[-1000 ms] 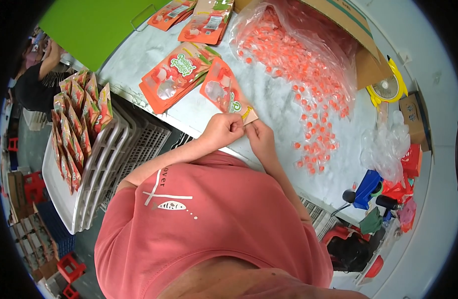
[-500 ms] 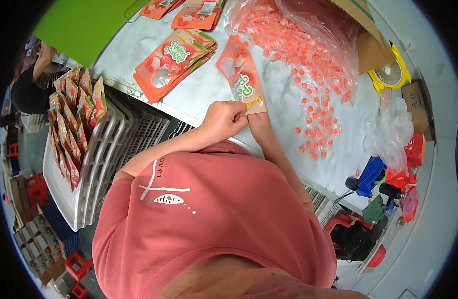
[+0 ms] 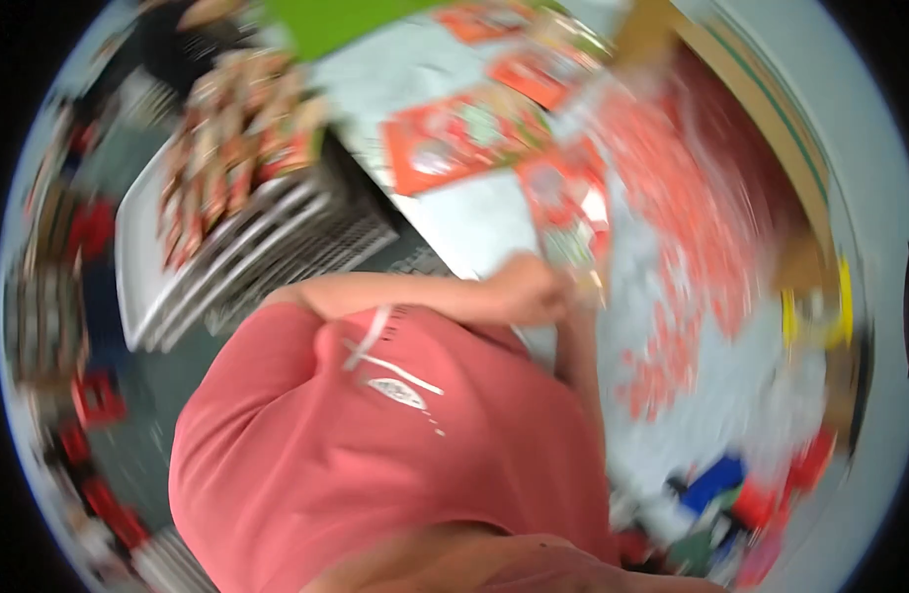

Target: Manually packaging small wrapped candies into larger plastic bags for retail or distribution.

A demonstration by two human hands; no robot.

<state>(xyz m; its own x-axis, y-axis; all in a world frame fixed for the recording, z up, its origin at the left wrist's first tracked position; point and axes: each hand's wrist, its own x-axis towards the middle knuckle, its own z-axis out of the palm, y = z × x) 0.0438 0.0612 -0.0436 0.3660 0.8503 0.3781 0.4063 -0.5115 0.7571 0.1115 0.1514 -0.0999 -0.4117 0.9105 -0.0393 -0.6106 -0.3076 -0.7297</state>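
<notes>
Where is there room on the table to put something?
It's blurry, but the white table looks bare between the pouch stack and the left hand, and between the loose red pieces and the clear plastic. It's crowded up top: pouches, piled red pieces, a cardboard box.

From my station I log a coral-red shirt [image 3: 405, 465], left sleeve [image 3: 239, 371] short, print [image 3: 396, 392] white: crossed lines, oval, dots.
</notes>
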